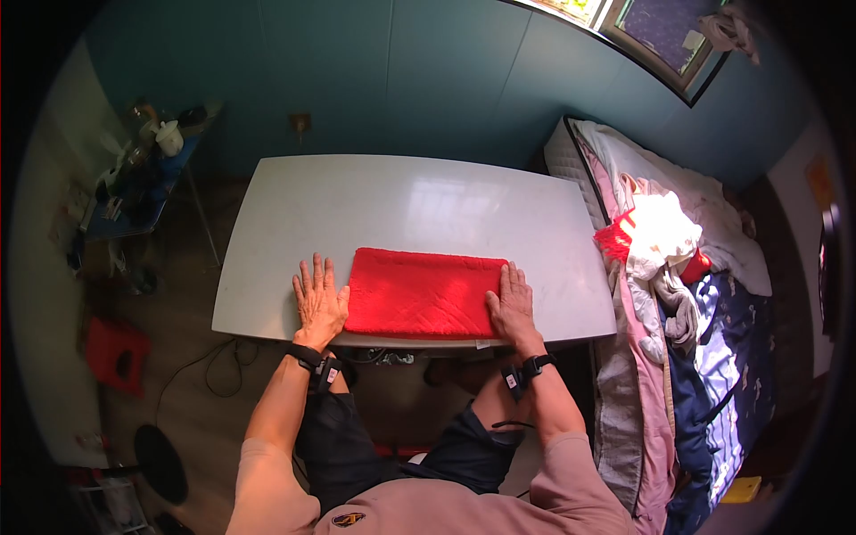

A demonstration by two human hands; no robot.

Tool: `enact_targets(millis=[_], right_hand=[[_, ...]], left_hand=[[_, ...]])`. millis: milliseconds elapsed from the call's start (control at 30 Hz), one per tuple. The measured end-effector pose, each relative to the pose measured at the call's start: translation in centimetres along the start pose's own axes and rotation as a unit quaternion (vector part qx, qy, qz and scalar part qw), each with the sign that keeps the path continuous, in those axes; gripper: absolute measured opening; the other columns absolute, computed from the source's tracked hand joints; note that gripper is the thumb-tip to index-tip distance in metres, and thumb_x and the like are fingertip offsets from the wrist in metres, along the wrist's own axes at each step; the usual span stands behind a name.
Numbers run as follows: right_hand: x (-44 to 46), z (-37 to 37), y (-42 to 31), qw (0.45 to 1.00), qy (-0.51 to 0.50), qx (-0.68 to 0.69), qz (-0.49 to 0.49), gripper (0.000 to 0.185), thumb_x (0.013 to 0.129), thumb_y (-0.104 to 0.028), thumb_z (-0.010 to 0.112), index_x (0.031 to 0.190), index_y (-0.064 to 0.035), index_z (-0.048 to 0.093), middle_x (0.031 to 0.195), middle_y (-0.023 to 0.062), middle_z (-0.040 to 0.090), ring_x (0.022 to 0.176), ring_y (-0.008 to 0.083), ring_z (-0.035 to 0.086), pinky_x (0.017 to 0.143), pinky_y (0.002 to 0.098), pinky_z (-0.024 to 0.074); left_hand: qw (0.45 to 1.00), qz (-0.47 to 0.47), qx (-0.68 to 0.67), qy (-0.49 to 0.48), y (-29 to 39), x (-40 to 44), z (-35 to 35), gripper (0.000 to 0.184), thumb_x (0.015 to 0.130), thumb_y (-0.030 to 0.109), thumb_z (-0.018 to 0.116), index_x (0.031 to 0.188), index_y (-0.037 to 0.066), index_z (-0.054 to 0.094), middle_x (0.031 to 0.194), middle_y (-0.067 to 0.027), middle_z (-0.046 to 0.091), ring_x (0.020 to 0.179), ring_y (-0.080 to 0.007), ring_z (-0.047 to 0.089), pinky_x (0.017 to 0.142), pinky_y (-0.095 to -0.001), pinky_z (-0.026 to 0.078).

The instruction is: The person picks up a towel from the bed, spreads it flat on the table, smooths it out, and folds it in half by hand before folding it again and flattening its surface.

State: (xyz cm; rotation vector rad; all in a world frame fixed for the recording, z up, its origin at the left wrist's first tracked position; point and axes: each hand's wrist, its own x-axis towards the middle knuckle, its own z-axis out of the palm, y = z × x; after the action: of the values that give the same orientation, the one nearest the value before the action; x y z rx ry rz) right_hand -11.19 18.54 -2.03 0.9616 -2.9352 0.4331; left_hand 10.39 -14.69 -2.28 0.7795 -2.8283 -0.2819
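Note:
A red folded cloth (426, 294), thick and towel-like, lies as a neat rectangle along the near edge of the white table (330, 201). A small white tag shows at its lower right edge. My left hand (318, 301) rests flat on the tabletop just beside the cloth's left end, fingers spread. At the other end, my right hand (512, 305) lies with its fingers stretched out along the cloth's right edge, its thumb over the red fabric. Neither hand grips anything. Both wrists wear black straps with small devices.
To the right stands a bed (637, 428) heaped with clothes and bedding. A small side table (147, 209) holding a white lidded cup (169, 138) is at the left. A red stool (118, 355) and a black cable (218, 361) are on the floor.

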Motion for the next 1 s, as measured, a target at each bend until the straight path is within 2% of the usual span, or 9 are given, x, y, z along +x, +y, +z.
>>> enact_targets(millis=[100, 233, 333, 500, 700, 767, 800, 900, 1000], right_hand=[[0.3, 0.7, -2.4, 0.996, 0.040, 0.005, -0.079, 0.073, 0.099, -0.039, 0.051, 0.156, -0.0016, 0.025, 0.164, 0.0176, 0.021, 0.150, 0.0368, 0.022, 0.118, 0.0548, 0.0196], [1.5, 1.7, -8.3, 0.979, 0.045, 0.011, -0.200, 0.070, 0.098, -0.044, 0.053, 0.151, -0.0020, 0.036, 0.159, 0.0175, 0.033, 0.148, 0.0364, 0.026, 0.117, 0.0555, 0.0230], [1.6, 2.9, -8.9, 0.976, 0.043, -0.012, -0.215, 0.069, 0.098, -0.046, 0.051, 0.150, -0.0027, 0.038, 0.158, 0.0162, 0.034, 0.148, 0.0346, 0.027, 0.118, 0.0542, 0.0219], [0.8, 1.2, -3.2, 0.985, 0.005, -0.048, -0.164, 0.069, 0.099, -0.045, 0.048, 0.152, -0.0029, 0.035, 0.161, 0.0129, 0.030, 0.150, 0.0302, 0.025, 0.120, 0.0519, 0.0185], [-1.8, -1.2, 2.3, 0.997, 0.001, -0.045, -0.057, 0.072, 0.097, -0.041, 0.056, 0.152, -0.0015, 0.033, 0.161, 0.0203, 0.027, 0.148, 0.0369, 0.026, 0.118, 0.0529, 0.0229], [-2.9, -3.2, 1.8, 0.980, 0.028, 0.055, -0.187, 0.076, 0.093, -0.039, 0.062, 0.152, -0.0018, 0.032, 0.160, 0.0234, 0.027, 0.148, 0.0392, 0.026, 0.117, 0.0538, 0.0243], [-3.5, -3.9, 1.1, 0.974, -0.015, 0.042, -0.221, 0.082, 0.088, -0.038, 0.068, 0.153, -0.0041, 0.032, 0.160, 0.0201, 0.028, 0.148, 0.0378, 0.026, 0.117, 0.0529, 0.0248], [-4.6, -4.7, 0.6, 0.945, -0.130, -0.045, -0.298, 0.089, 0.082, -0.037, 0.074, 0.154, -0.0070, 0.031, 0.159, 0.0167, 0.030, 0.148, 0.0370, 0.027, 0.118, 0.0512, 0.0253], [-5.1, -4.8, 1.1, 0.947, -0.124, -0.049, -0.291, 0.091, 0.076, -0.024, 0.078, 0.153, -0.0090, 0.033, 0.159, 0.0122, 0.034, 0.147, 0.0339, 0.030, 0.117, 0.0479, 0.0294]], left_hand=[[0.998, 0.025, -0.008, 0.057, 2.6, 0.2, -0.6, 0.076, 0.098, 0.042, 0.050, 0.156, 0.000, 0.024, 0.165, -0.0194, 0.012, 0.151, -0.0440, 0.009, 0.121, -0.0583, 0.008], [0.978, 0.186, -0.074, 0.066, 9.7, 1.1, 0.0, 0.080, 0.095, 0.041, 0.055, 0.157, 0.003, 0.022, 0.166, -0.0157, 0.014, 0.152, -0.0381, 0.014, 0.122, -0.0549, 0.009], [0.982, 0.180, -0.053, 0.005, 10.0, 1.4, 2.1, 0.080, 0.095, 0.042, 0.055, 0.157, 0.004, 0.022, 0.165, -0.0156, 0.017, 0.152, -0.0374, 0.015, 0.122, -0.0544, 0.009], [0.985, 0.158, -0.020, -0.060, 7.0, 1.3, 1.3, 0.078, 0.096, 0.044, 0.051, 0.158, 0.006, 0.022, 0.165, -0.0155, 0.017, 0.152, -0.0375, 0.013, 0.123, -0.0536, 0.007], [0.987, 0.134, 0.036, -0.076, 2.4, -1.4, -0.5, 0.081, 0.096, 0.048, 0.052, 0.159, 0.008, 0.020, 0.167, -0.0148, 0.009, 0.153, -0.0401, 0.006, 0.123, -0.0534, 0.003], [0.973, 0.218, 0.001, -0.074, 2.1, -2.4, -1.9, 0.085, 0.093, 0.050, 0.057, 0.159, 0.008, 0.022, 0.167, -0.0165, 0.009, 0.153, -0.0405, 0.006, 0.123, -0.0536, 0.006], [0.962, 0.259, -0.003, -0.089, 2.7, -2.8, -3.2, 0.091, 0.086, 0.047, 0.068, 0.157, 0.009, 0.026, 0.164, -0.0186, 0.017, 0.151, -0.0416, 0.015, 0.122, -0.0532, 0.015], [0.933, 0.316, 0.048, -0.164, 3.5, -3.3, -4.9, 0.095, 0.077, 0.039, 0.077, 0.155, 0.010, 0.031, 0.160, -0.0192, 0.027, 0.146, -0.0423, 0.026, 0.119, -0.0525, 0.024], [0.928, 0.348, 0.048, -0.122, 3.3, -3.0, -4.8, 0.096, 0.069, 0.027, 0.084, 0.151, 0.009, 0.037, 0.152, -0.0187, 0.038, 0.138, -0.0407, 0.037, 0.111, -0.0490, 0.035]])
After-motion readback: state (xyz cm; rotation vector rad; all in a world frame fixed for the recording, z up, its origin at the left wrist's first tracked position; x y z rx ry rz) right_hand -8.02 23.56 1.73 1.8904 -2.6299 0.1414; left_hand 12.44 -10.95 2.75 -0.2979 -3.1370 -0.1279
